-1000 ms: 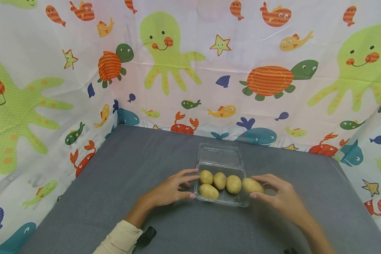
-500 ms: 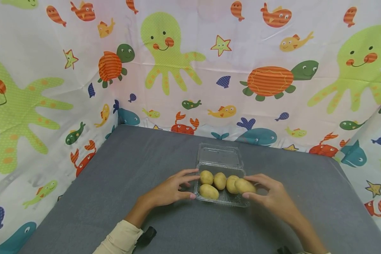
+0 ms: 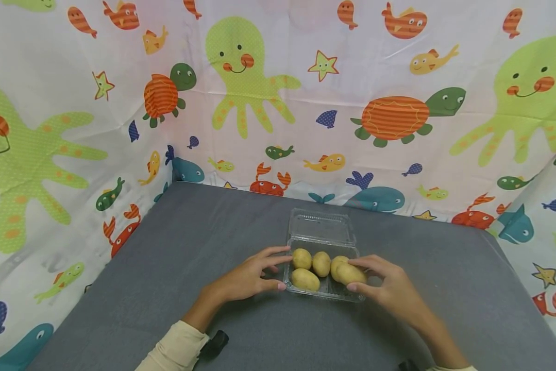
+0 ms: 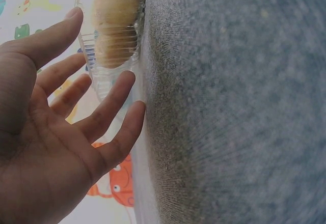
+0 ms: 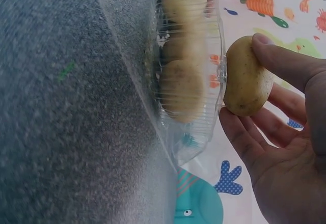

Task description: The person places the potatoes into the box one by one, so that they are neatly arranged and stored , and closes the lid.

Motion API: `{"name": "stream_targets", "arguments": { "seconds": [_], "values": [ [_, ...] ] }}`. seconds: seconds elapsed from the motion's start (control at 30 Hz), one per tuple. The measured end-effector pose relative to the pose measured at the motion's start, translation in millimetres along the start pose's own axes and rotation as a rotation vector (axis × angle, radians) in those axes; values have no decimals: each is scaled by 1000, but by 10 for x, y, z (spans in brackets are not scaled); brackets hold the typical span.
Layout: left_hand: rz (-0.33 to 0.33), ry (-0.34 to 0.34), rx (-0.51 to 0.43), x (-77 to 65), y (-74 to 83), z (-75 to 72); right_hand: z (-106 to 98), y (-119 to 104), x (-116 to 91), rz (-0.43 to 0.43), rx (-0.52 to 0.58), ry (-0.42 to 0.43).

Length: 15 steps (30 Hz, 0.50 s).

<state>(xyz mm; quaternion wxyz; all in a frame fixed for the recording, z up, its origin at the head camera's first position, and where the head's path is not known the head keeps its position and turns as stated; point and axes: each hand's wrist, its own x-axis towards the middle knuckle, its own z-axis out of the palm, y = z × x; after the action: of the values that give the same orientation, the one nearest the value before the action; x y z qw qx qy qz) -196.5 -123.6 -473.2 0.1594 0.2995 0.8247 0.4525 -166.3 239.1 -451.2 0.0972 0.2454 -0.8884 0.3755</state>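
A clear plastic clamshell container (image 3: 326,296) sits on the table with its lid (image 3: 321,228) folded back. Several potatoes (image 3: 321,264) lie inside, one (image 3: 305,280) of them at the front left. Between thumb and fingers, my right hand (image 3: 389,288) pinches another potato (image 5: 247,76). The right wrist view has it just above the container's rim (image 5: 222,71); from the head it overlaps a potato at the right end. My left hand (image 3: 247,275) spreads its fingers beside the container's left wall, thumb tip (image 4: 74,14) by the rim, gripping nothing.
Dark grey cloth covers the table (image 3: 189,232). A white curtain (image 3: 301,31) printed with sea animals rises along the back and both sides. Dark bands (image 3: 214,345) show at both wrists.
The right hand has moved left with its potato, from beyond the container's right edge to over its right part. The left hand and the container have stayed in place.
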Motion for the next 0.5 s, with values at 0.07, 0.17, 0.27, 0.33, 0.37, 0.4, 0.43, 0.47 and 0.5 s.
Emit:
{"name": "stream_targets", "arguments": {
  "seconds": [0.07,0.17,0.27,0.33,0.37,0.4,0.43,0.47,0.5],
  "values": [
    [1,1,-2,-1,-1,0,16,6,5,0,-6,0],
    [1,2,-4,-2,-1,-1,33,11,12,10,-23,-5],
    [3,4,0,1,-9,-1,49,13,20,18,-44,-13],
    [4,4,3,5,-11,0,61,11,28,16,-59,-15],
    [4,4,4,6,-14,1,67,11,31,17,-67,-15],
    [4,4,6,7,-16,1,73,11,34,18,-74,-15],
    [4,4,8,8,-17,1,80,10,38,18,-83,-15],
    [5,5,10,9,-21,2,85,9,41,22,-86,-17],
    [4,5,12,9,-22,2,91,8,45,25,-91,-18]
  ]
}}
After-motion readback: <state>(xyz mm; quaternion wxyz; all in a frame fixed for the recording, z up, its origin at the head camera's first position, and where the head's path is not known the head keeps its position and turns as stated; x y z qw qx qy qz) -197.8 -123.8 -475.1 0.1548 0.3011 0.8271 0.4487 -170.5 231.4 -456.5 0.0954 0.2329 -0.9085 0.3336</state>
